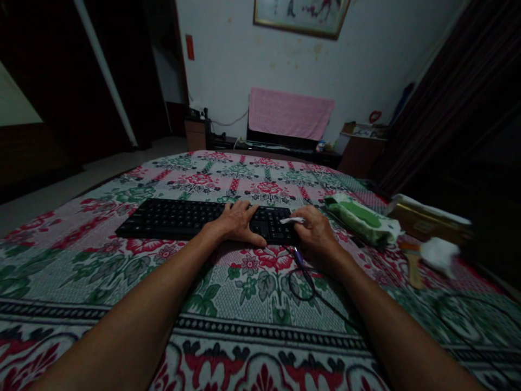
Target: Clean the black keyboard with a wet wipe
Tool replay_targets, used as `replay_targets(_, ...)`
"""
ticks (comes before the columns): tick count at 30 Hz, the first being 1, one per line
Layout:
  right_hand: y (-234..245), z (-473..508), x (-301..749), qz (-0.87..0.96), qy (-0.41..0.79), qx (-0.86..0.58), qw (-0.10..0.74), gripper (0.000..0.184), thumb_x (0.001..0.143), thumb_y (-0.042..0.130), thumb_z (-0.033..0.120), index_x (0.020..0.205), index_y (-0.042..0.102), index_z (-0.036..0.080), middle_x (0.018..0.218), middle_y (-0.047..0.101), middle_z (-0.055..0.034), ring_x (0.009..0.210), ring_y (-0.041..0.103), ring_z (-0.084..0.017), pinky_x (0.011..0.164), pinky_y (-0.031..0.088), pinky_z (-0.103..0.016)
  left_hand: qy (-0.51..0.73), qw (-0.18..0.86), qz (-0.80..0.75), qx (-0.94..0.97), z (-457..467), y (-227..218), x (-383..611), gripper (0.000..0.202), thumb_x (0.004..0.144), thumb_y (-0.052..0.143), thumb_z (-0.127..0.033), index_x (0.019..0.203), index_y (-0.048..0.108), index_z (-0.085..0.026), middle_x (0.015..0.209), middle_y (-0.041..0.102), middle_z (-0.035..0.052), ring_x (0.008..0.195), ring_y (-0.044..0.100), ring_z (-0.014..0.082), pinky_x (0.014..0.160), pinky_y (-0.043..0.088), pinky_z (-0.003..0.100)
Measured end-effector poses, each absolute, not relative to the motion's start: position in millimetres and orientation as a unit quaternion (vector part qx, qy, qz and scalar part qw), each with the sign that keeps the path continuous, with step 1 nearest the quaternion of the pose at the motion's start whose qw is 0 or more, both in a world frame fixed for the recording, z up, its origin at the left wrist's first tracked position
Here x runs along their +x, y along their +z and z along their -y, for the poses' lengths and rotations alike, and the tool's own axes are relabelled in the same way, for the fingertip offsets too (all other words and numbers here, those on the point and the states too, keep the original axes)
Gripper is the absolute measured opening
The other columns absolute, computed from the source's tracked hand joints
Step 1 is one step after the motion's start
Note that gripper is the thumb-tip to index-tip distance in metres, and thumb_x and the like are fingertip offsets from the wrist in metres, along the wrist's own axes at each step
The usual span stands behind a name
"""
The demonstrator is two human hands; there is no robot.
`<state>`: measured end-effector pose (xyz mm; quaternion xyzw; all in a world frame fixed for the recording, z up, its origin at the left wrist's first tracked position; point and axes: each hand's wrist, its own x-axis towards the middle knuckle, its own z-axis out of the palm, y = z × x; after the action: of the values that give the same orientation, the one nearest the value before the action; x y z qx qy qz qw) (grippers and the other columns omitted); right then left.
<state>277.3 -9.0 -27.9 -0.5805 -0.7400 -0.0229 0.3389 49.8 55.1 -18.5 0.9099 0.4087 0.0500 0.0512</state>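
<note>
A black keyboard (179, 218) lies on a bed covered by a floral red, green and white blanket (122, 266). My left hand (238, 221) rests flat on the keyboard's right part, fingers spread over the keys and thumb along its near edge. My right hand (315, 232) sits at the keyboard's right end with its fingers pinched on a small white wipe (292, 220) pressed against the keys. The keyboard's dark cable (303, 279) with a purple plug loops on the blanket just below my right hand.
A green and white wipes packet (362, 218) lies right of the keyboard. Further right are a yellowish box (427, 221), a wooden-handled brush (413, 263) and a white wad (439, 254). A pink cloth (290, 114) covers something at the far wall.
</note>
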Motion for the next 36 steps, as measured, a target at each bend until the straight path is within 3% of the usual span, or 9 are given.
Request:
replay_targets(9, -33, 8, 281, 0.727, -0.031, -0.608, 0.319, 0.024, 0.07, 0.044, 0.014, 0.084, 0.063, 0.019, 0.079, 0.056, -0.0031, 0.074, 0.051, -0.015, 0.067, 0.038, -0.024, 0.052, 0.042, -0.404, 0.913, -55, -19, 49, 0.102, 0.048, 0.047, -0.078, 0.132, 0.025, -0.025, 0.134, 0.03, 0.0108, 0.12, 0.025, 0.034, 0.099, 0.017, 0.049)
replay_targets(22, -35, 7, 283, 0.714, -0.005, -0.624, 0.317, 0.012, 0.067, 0.045, 0.019, 0.068, 0.058, 0.018, 0.067, 0.055, 0.0, 0.064, 0.05, -0.013, 0.058, 0.036, -0.022, 0.051, 0.034, -0.406, 0.912, -54, -18, 50, 0.103, 0.047, 0.046, -0.079, 0.132, 0.027, -0.023, 0.133, 0.031, 0.0112, 0.119, 0.027, 0.0334, 0.099, 0.018, 0.047)
replay_targets(30, -47, -3, 290, 0.701, -0.032, -0.616, 0.358, 0.024, 0.069, 0.044, 0.017, 0.085, 0.062, 0.019, 0.084, 0.06, -0.0032, 0.076, 0.054, -0.015, 0.07, 0.04, -0.026, 0.047, 0.041, -0.409, 0.91, -56, -18, 50, 0.102, 0.048, 0.048, -0.078, 0.132, 0.025, -0.025, 0.134, 0.03, 0.0103, 0.119, 0.026, 0.0339, 0.099, 0.018, 0.048)
replay_targets(36, -46, -8, 289, 0.697, -0.05, -0.631, 0.337, 0.026, 0.071, 0.045, 0.017, 0.089, 0.064, 0.02, 0.081, 0.059, -0.004, 0.074, 0.053, -0.016, 0.069, 0.04, -0.026, 0.057, 0.032, -0.403, 0.913, -57, -21, 50, 0.101, 0.048, 0.046, -0.078, 0.132, 0.027, -0.024, 0.133, 0.032, 0.0109, 0.118, 0.028, 0.0332, 0.099, 0.019, 0.047)
